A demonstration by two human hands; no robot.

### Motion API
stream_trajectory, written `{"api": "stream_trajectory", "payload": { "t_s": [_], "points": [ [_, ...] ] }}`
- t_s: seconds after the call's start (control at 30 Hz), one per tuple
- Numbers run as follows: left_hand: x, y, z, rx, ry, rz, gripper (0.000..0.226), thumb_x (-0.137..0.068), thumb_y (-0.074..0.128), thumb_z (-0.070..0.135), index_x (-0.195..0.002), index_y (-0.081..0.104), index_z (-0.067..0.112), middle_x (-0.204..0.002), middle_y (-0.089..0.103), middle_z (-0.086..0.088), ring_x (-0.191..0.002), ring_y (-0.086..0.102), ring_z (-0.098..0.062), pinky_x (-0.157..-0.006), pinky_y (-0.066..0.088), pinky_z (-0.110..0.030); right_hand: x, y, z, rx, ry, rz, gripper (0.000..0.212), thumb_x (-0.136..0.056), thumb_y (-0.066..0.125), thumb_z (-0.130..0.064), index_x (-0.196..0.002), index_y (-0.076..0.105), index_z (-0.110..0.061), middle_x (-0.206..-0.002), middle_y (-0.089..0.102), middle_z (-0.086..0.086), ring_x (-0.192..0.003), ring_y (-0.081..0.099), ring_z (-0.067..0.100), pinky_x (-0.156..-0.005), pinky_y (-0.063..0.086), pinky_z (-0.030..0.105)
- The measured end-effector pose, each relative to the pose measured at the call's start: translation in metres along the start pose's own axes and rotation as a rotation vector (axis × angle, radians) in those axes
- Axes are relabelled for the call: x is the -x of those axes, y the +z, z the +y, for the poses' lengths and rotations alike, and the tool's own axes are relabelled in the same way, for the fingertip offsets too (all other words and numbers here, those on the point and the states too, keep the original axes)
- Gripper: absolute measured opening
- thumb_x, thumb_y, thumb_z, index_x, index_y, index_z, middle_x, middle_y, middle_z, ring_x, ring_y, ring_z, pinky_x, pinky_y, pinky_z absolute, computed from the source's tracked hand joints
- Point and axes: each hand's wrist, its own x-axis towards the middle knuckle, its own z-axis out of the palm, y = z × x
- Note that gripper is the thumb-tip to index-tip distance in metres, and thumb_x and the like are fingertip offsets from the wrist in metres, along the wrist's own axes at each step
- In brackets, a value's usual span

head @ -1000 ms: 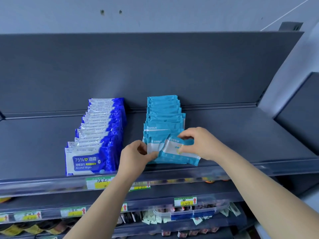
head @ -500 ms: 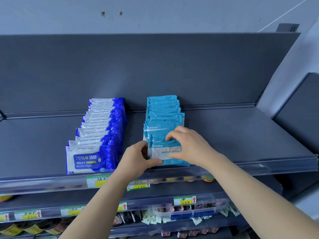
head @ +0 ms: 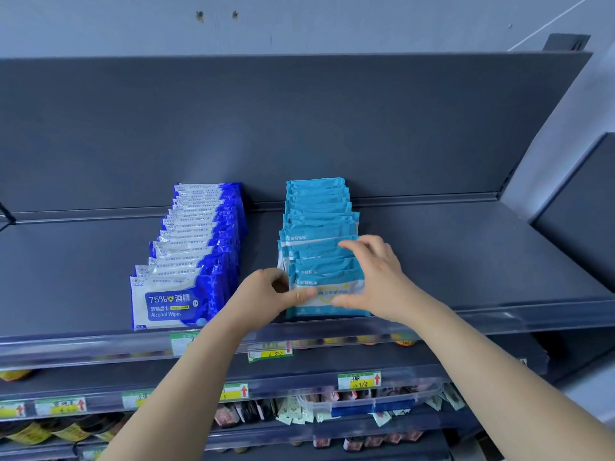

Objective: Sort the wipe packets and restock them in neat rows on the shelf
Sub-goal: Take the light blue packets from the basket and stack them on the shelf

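At shelf [head: 466, 261] front, left hand [head: 266, 294]: fingers curled, thumb pinching front teal packet [head: 327, 301] at its left end.
Right hand [head: 376, 277]: fingers spread over packet tops, thumb on same packet's face.
Packet axis: left-right, upright, between both hands.
Teal row [head: 317, 211]: touching behind.
Blue row [head: 199, 244]: leftward, apart.
Next move, likely: rearward press.

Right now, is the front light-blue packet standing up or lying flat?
Standing up: front packet faces us, left hand and right hand holding it against its row.
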Motion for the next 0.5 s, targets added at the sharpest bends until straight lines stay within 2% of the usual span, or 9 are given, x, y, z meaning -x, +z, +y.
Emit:
{"api": "stream_trajectory", "payload": {
  "t_s": [0.07,0.13,0.17,0.2,0.23,0.3,0.37,0.43,0.5],
  "points": [
    [0.000,0.005,0.000,0.024,0.015,0.159,0.084,-0.053,0.069,0.075,-0.115,0.051,0.021,-0.116,0.058,0.004,-0.103,0.058,-0.012,-0.084,0.052,-0.030,0.000,0.000,0.000,0.010,0.039,0.035,0.110,-0.068,0.072,-0.063,-0.151,0.006,-0.032,-0.154,-0.001,-0.008,-0.143,0.001,0.016,-0.119,0.011,0.042],
    [0.001,0.011,0.007,0.108,0.048,0.208,0.111,-0.058,0.066,0.074,-0.146,0.024,0.022,-0.150,0.028,0.003,-0.138,0.031,-0.014,-0.112,0.035,-0.038,-0.002,0.000,0.000,-0.054,0.070,-0.011,0.117,-0.070,0.071,-0.063,-0.152,-0.007,-0.033,-0.157,-0.021,-0.011,-0.145,-0.015,0.011,-0.121,0.003,0.041],
    [0.001,0.015,0.013,0.178,0.059,0.183,0.110,-0.065,0.063,0.070,-0.152,0.011,0.027,-0.157,0.015,0.006,-0.144,0.018,-0.011,-0.118,0.025,-0.038,-0.004,0.001,0.000,-0.092,0.064,-0.045,0.118,-0.071,0.072,-0.061,-0.151,-0.010,-0.034,-0.156,-0.026,-0.012,-0.145,-0.020,0.009,-0.121,0.002,0.039],
    [-0.001,0.018,0.017,0.251,0.077,0.154,0.098,-0.075,0.061,0.064,-0.152,0.008,0.034,-0.158,0.013,0.008,-0.145,0.016,-0.007,-0.119,0.022,-0.035,-0.005,0.002,0.000,-0.123,0.053,-0.075,0.118,-0.072,0.072,-0.060,-0.151,-0.011,-0.034,-0.155,-0.028,-0.014,-0.144,-0.022,0.006,-0.121,0.002,0.038],
    [-0.003,0.021,0.021,0.317,0.104,0.137,0.074,-0.085,0.058,0.055,-0.147,0.017,0.043,-0.156,0.024,0.008,-0.142,0.026,-0.003,-0.116,0.027,-0.029,-0.007,0.003,0.000,-0.142,0.046,-0.098,0.118,-0.072,0.072,-0.059,-0.151,-0.011,-0.034,-0.155,-0.028,-0.016,-0.143,-0.023,0.004,-0.121,0.002,0.037],
    [-0.006,0.026,0.025,0.376,0.117,0.122,0.035,-0.097,0.049,0.040,-0.128,0.036,0.051,-0.136,0.052,0.013,-0.117,0.053,0.006,-0.094,0.044,-0.014,-0.010,0.003,0.001,-0.141,0.059,-0.141,0.116,-0.073,0.070,-0.061,-0.153,-0.009,-0.031,-0.156,-0.024,-0.018,-0.144,-0.018,0.003,-0.121,0.006,0.036],
    [-0.006,0.028,0.021,0.373,0.096,0.111,0.035,-0.099,0.045,0.041,-0.133,0.040,0.035,-0.123,0.060,0.015,-0.104,0.058,0.007,-0.085,0.045,-0.014,-0.009,0.002,0.004,-0.135,0.081,-0.178,0.113,-0.074,0.067,-0.062,-0.154,-0.005,-0.029,-0.158,-0.016,-0.018,-0.146,-0.007,0.003,-0.120,0.010,0.033],
    [-0.006,0.029,0.018,0.396,0.064,0.108,0.048,-0.099,0.044,0.042,-0.142,0.031,0.026,-0.124,0.059,0.012,-0.106,0.058,0.003,-0.092,0.044,-0.022,-0.009,0.001,0.006,-0.153,0.080,-0.183,0.109,-0.075,0.068,-0.061,-0.154,-0.002,-0.031,-0.158,-0.013,-0.018,-0.147,0.000,0.004,-0.119,0.014,0.031],
    [-0.007,0.026,0.020,0.434,0.064,0.100,0.054,-0.101,0.042,0.036,-0.148,0.016,0.030,-0.128,0.053,0.015,-0.110,0.056,0.000,-0.101,0.042,-0.029,-0.010,-0.002,0.008,-0.195,0.080,-0.151,0.115,-0.071,0.074,-0.059,-0.152,-0.005,-0.038,-0.155,-0.023,-0.021,-0.147,-0.002,0.006,-0.118,0.016,0.033]
  ]
}}
